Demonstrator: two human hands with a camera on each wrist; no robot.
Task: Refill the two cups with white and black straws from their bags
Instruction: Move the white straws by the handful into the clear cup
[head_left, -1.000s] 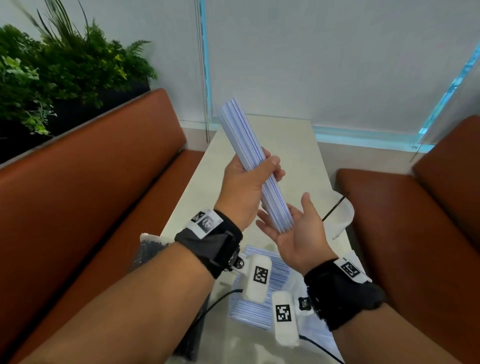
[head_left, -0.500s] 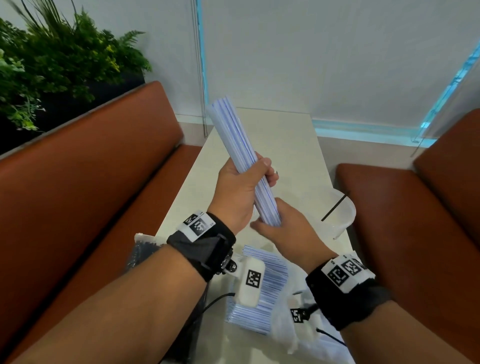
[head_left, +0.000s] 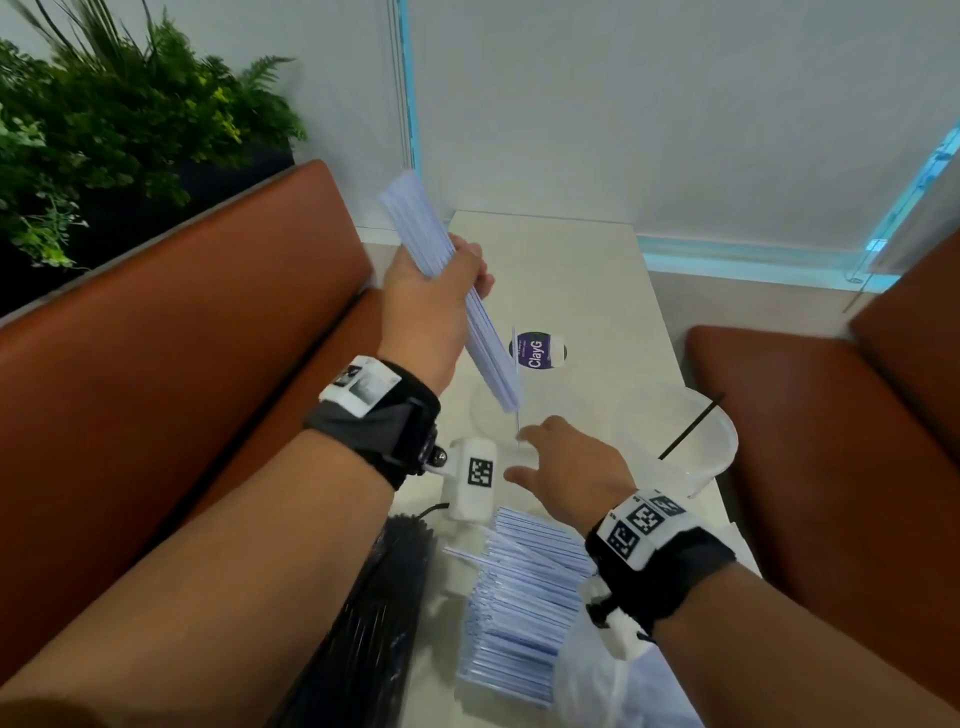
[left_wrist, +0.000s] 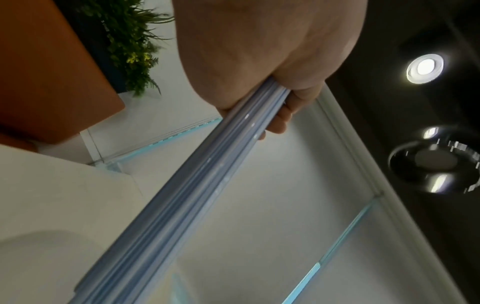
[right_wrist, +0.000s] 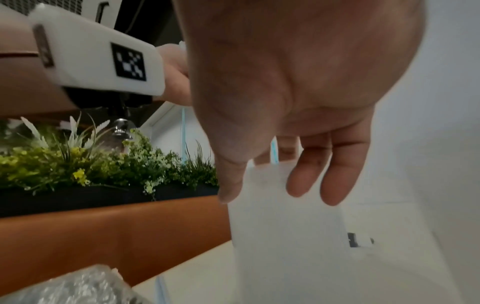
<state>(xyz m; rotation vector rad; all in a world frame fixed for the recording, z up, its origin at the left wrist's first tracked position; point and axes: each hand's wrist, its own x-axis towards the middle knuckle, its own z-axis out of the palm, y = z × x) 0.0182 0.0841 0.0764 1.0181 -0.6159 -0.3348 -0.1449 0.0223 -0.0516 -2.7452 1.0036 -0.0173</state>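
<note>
Head view: a bundle of white straws (head_left: 457, 306) poised above a clear cup (head_left: 498, 421), left hand (head_left: 431, 306) carrying, right hand (head_left: 566, 467) reaching for the cup.

Left fingers are curled tight round the middle of the bundle, which tilts with its lower end just over the cup's mouth; right fingers are loosely spread and clamp nothing, their tips close at the cup's wall, though contact I cannot confirm; a second clear cup (head_left: 691, 447) with one black straw (head_left: 691, 426) stands to the right on the table (head_left: 587, 270); more white straws (head_left: 524, 597) and the bag of black straws (head_left: 374, 623) lie near the wrists. Judging from this, the step goes best if the right hand steadies the cup first, the bundle is brought upright and lowered until its ends are inside the rim, and the grip loosens only then; letting go early would likely scatter straws or tip the light cup.
</note>
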